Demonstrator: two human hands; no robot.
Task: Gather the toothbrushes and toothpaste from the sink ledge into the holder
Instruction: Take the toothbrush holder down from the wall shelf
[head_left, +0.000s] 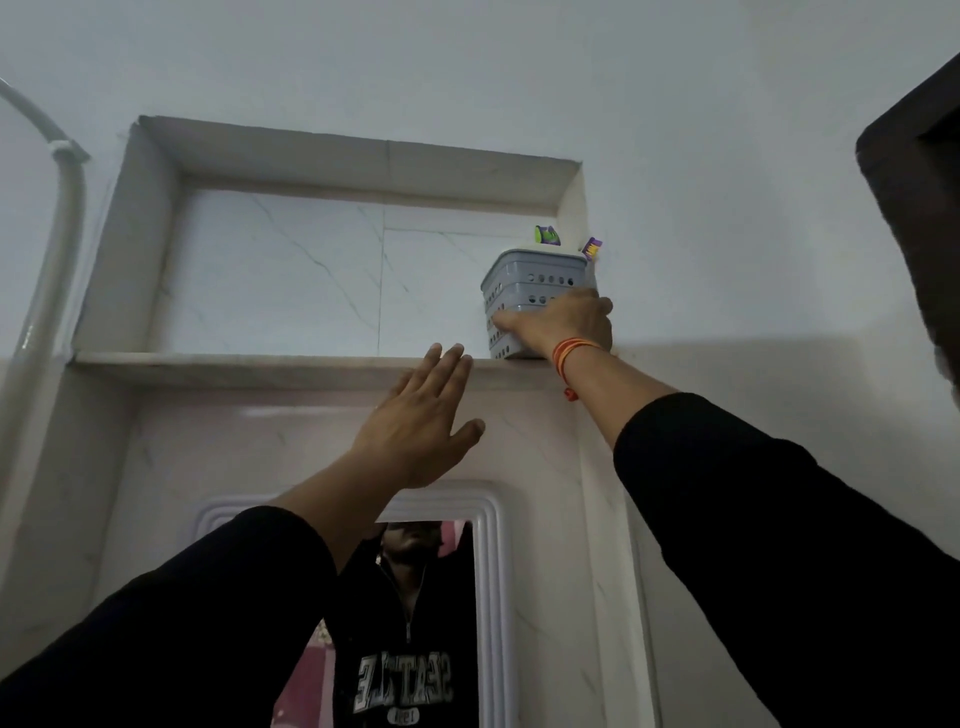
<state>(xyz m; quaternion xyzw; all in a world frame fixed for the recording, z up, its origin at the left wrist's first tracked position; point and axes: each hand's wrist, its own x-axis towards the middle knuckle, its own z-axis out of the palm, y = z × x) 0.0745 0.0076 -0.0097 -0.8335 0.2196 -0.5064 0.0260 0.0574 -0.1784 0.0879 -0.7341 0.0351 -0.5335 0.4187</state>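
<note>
Setting: grey perforated plastic holder (535, 301) at right end of recessed marble niche shelf (234, 359), colourful brush tops (548, 235) poking out.
Right hand (563, 325): wrapped around holder's lower front.
Left hand (421, 421): flat, fingers spread, empty, below shelf edge.
Advice: seat base fully on ledge before letting go.

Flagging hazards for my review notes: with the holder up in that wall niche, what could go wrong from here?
1. The grey holder sits at the front edge of the niche shelf, gripped only by the right hand; a slip might tip it off.
2. The toothbrush heads poke above the rim, so tilting could spill them.
3. The left hand is open, touching nothing, and gives the holder no support.
</note>
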